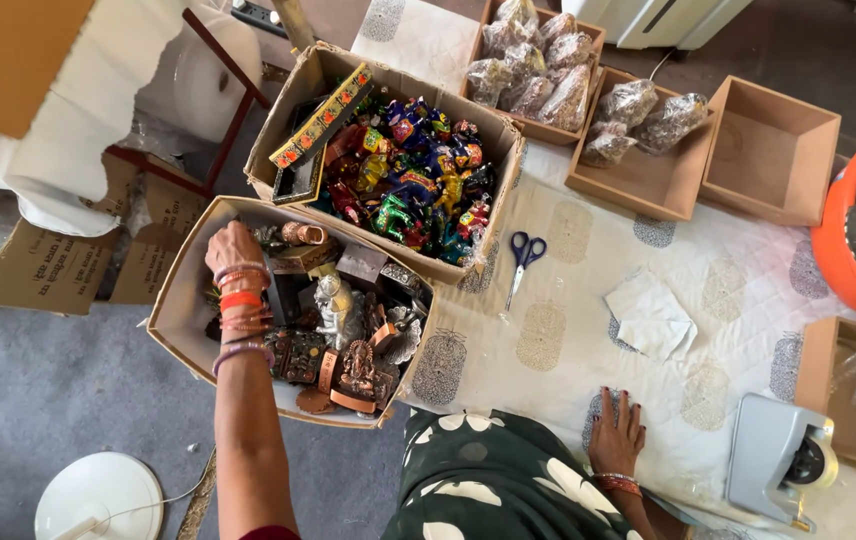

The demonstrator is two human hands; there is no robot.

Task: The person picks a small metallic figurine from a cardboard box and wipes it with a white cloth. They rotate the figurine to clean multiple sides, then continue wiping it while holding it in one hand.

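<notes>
Far left: flattened cardboard on a grey floor, a white round disc at the bottom edge.

Left hand, wrist stacked with bangles, reaches into the near box of small figurines. Fingers point down into the far corner of the box, among the pieces; whether the grip has closed on anything I cannot tell, since the fingertips are hidden behind the back of the hand.

Figurines fill the right half of that box: copper-toned and silvery cast pieces, jumbled and touching. Judged stiff, fairly heavy for their size, with thin projecting parts that could chip or snag. Best taken by the base or the thick body, not by limbs or ornaments.

Behind it, a second box holds bright painted toys, with a long patterned box leaning on its left wall.

Centre: blue-handled scissors lie on the printed cloth of the surface, just beside the toy box. A folded white paper lies to their right.

Right hand rests flat on the cloth, fingers spread, gripping nothing.

Beyond: wooden trays with plastic-wrapped bundles, one empty tray, a grey tape dispenser, an orange tub at the right edge.
</notes>
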